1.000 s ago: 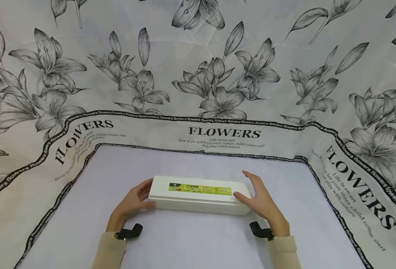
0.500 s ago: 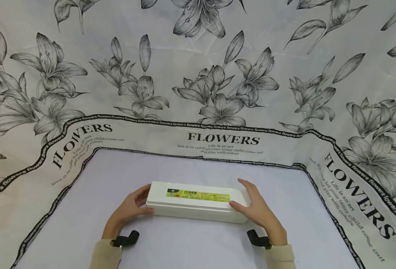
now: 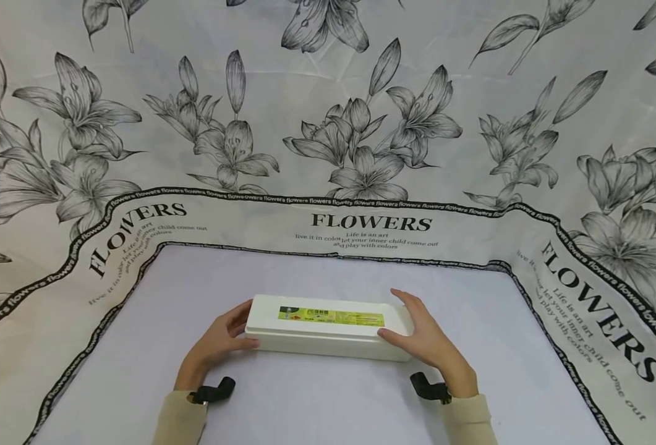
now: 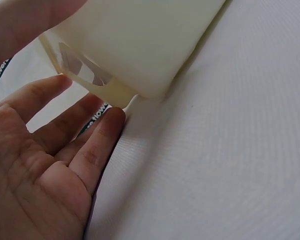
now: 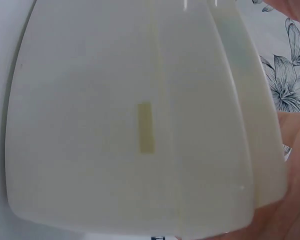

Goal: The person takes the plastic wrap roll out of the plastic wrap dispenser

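Note:
A long white lidded plastic box (image 3: 328, 346) lies crosswise on the white cloth, its lid on top. A yellow-green label (image 3: 333, 315) runs along the lid. My left hand (image 3: 219, 334) grips the left end, thumb at the front corner and fingers behind. In the left wrist view, the fingers (image 4: 97, 150) reach around a clear-looking end of the box (image 4: 135, 55). My right hand (image 3: 430, 334) holds the right end, thumb on the front part of the lid and index finger sticking up behind. The right wrist view shows the box's end wall (image 5: 90, 125) with a small yellowish strip (image 5: 146, 127).
White cloth (image 3: 305, 408) covers the work surface. A black-bordered strip printed with lettering (image 3: 372, 222) surrounds it, and flower-printed fabric (image 3: 361, 123) rises behind. Black camera mounts (image 3: 213, 390) sit at both wrists, above beige sleeves.
The head view dips and shifts back slightly. My right thumb has moved a little left and toward the front on the lid. The box stays in nearly the same place between both hands.

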`<action>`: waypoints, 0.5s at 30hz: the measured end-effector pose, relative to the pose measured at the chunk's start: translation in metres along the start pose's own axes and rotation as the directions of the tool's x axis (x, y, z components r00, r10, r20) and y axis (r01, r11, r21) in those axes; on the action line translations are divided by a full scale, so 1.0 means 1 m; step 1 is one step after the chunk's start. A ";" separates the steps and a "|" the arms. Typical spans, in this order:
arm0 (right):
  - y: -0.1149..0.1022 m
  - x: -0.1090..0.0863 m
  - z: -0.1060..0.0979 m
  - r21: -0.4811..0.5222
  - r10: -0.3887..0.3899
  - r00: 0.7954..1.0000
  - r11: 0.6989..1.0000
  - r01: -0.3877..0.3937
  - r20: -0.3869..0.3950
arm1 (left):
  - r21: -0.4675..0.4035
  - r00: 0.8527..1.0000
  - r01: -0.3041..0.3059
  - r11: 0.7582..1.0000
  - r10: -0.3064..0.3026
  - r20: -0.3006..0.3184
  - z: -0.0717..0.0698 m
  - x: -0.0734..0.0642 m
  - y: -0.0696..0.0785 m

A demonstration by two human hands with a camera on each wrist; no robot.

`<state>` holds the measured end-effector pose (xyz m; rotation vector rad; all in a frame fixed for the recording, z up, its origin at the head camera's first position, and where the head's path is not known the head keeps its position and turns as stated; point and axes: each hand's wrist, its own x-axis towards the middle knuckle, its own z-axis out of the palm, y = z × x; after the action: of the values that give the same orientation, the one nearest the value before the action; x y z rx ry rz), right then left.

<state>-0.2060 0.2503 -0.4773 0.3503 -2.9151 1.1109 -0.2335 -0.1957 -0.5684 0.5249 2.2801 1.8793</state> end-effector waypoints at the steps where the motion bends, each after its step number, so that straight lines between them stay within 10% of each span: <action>1: -0.001 -0.001 0.001 0.002 -0.003 1.000 1.000 0.003 0.005 | -0.001 1.000 0.005 1.000 -0.005 0.003 0.001 -0.001 0.000; 15: -0.007 0.002 0.004 -0.046 0.007 0.999 0.999 -0.005 0.046 | 0.005 1.000 -0.011 1.000 0.011 0.015 -0.001 0.000 0.001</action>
<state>-0.2057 0.2420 -0.4755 0.3721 -2.9778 1.0486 -0.2339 -0.1968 -0.5674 0.5518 2.2777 1.8690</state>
